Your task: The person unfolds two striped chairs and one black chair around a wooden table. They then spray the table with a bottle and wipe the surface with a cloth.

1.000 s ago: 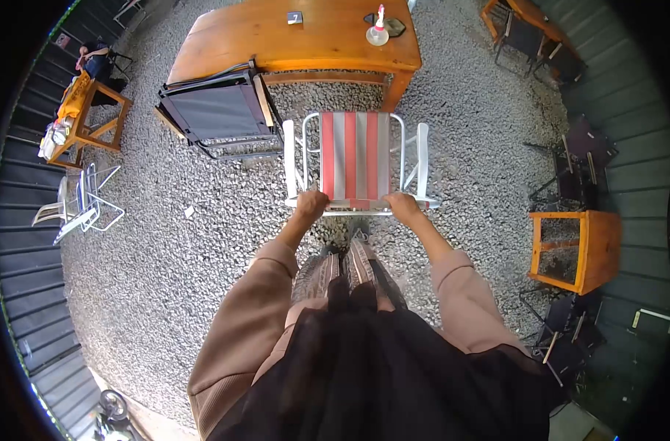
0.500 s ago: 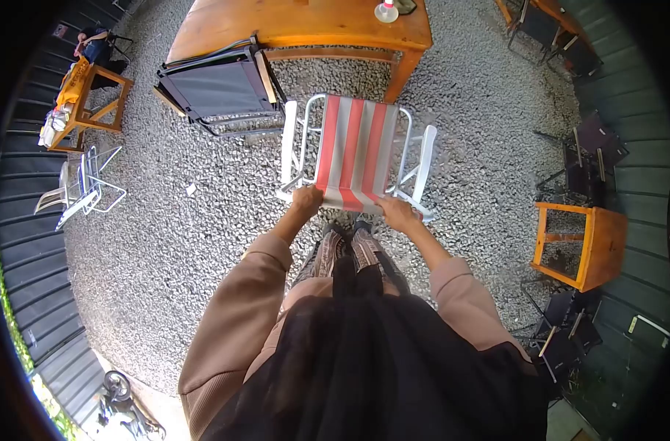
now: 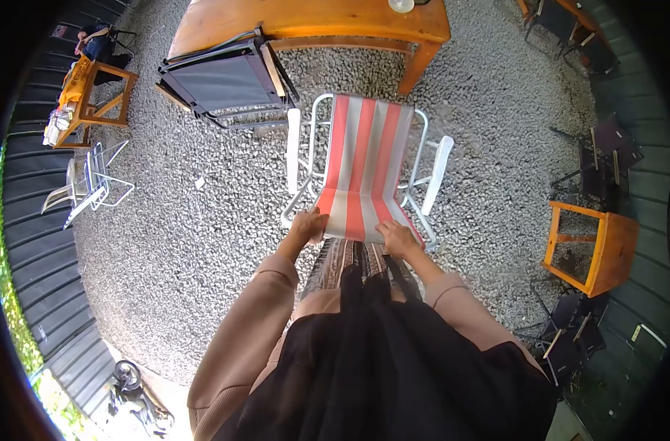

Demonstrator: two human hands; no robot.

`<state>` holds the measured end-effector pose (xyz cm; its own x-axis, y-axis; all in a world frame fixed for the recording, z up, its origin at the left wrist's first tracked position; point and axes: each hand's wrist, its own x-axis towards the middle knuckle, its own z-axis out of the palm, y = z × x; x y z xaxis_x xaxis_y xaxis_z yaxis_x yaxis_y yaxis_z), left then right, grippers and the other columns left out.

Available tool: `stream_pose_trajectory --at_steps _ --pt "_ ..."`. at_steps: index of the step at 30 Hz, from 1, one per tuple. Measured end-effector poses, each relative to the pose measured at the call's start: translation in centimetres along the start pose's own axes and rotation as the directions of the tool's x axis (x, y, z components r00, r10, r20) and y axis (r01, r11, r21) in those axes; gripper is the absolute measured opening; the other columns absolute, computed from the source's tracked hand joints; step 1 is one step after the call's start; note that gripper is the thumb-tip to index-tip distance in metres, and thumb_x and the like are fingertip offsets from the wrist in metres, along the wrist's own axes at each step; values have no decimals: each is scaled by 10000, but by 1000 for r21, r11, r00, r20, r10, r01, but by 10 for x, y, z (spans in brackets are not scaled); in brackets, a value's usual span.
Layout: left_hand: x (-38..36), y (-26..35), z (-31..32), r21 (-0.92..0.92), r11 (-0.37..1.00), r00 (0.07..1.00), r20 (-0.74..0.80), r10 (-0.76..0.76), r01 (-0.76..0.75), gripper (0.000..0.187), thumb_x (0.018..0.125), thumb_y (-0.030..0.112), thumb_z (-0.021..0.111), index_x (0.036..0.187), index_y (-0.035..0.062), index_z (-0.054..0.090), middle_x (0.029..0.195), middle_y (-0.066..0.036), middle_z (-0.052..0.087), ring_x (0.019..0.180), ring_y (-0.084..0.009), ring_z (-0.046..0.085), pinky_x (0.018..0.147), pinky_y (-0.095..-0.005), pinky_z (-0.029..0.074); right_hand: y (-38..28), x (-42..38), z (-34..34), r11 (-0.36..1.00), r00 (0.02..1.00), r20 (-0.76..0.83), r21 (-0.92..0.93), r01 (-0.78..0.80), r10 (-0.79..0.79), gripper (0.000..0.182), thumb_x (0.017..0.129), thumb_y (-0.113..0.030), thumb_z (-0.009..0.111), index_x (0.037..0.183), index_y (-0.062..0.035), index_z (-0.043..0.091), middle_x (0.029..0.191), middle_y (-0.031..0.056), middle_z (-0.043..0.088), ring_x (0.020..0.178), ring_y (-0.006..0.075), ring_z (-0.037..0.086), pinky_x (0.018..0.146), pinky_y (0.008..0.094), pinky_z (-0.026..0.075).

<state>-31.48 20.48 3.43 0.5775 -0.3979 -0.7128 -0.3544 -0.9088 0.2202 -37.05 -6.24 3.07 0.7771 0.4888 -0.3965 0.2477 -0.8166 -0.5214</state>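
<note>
A folding chair (image 3: 362, 158) with red and grey striped fabric and a white tube frame stands before me on the gravel, its seat toward me. My left hand (image 3: 308, 224) is closed on the left side of the seat's front edge, fingers over the fabric. On the right part of that same edge, my right hand (image 3: 397, 238) grips with its fingers on top of the stripes. The white armrests flank the chair, apart from both hands. My legs are close behind the seat edge.
Beyond the chair stands a wooden table (image 3: 335, 20), with a folded dark chair (image 3: 228, 81) leaning by it. At left are a wooden stand (image 3: 107, 103) and a white folded chair (image 3: 96, 187). An overturned-looking wooden table (image 3: 611, 253) and dark chairs (image 3: 607, 154) line the right wall.
The chair's seat has come closer to me and opened wider, with more of the seat fabric showing. Both hands have moved nearer my body with its front edge.
</note>
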Motion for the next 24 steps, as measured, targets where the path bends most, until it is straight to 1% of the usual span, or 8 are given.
stream_pose_trajectory --at_steps 5,8,9,12,16,18,20,24 --pt "7 -2 18 -7 1000 998 -61 -4 4 428 568 56 638 985 131 573 1028 -96 536 916 -290 573 733 -353 488 3 1 10 999 999 -33 -37 20 -21 280 722 -51 469 996 -83 516 989 87 525 968 278 522 719 410 475" --pt "5 4 12 31 998 998 -23 -58 58 404 600 84 632 996 142 573 1028 -89 537 944 -280 561 746 -349 483 6 5 18 999 998 -62 -22 32 -33 265 733 -52 453 989 -81 517 982 86 528 968 275 520 707 412 476" --pt "2 8 10 96 993 998 -21 -64 66 354 648 129 611 999 146 575 1027 -78 540 960 -272 553 750 -347 483 7 5 20 999 998 -63 -20 29 -30 261 737 -55 451 988 -80 518 980 86 528 967 273 520 706 411 477" --pt "1 2 33 -64 997 993 -107 -47 41 312 683 174 590 995 162 578 1042 -69 533 952 -279 554 760 -355 481 6 -3 35 999 997 -67 -18 28 -29 256 747 -64 443 992 -76 519 972 87 531 964 272 520 709 408 478" --pt "-12 7 56 -5 998 988 -136 -70 70 324 710 176 571 1034 172 555 1017 -61 534 908 -298 569 726 -387 494 -2 -18 54 999 997 -75 -42 30 -33 265 750 -64 445 1004 -70 520 966 89 533 963 269 520 711 396 484" --pt "-15 5 60 -15 1000 980 -197 2 -5 325 703 206 597 1020 150 551 997 -71 533 808 -303 609 660 -387 514 -7 -23 61 998 993 -107 -48 52 -57 270 747 -56 451 1007 -69 521 964 88 532 958 271 522 708 390 487" --pt "-18 6 68 -6 999 993 -108 -40 40 316 707 213 596 1011 140 552 1000 -88 533 783 -300 618 625 -383 519 -7 -27 63 998 993 -111 -46 41 -45 293 739 -43 458 1023 -74 523 972 85 534 956 269 523 718 386 484" --pt "-3 -2 64 -33 998 973 -223 -63 57 275 747 231 567 1002 131 555 1003 -114 532 757 -301 621 606 -396 517 -6 -18 45 1000 996 -94 -22 -11 9 336 732 -10 452 1053 -81 524 988 95 548 945 282 530 753 390 467"
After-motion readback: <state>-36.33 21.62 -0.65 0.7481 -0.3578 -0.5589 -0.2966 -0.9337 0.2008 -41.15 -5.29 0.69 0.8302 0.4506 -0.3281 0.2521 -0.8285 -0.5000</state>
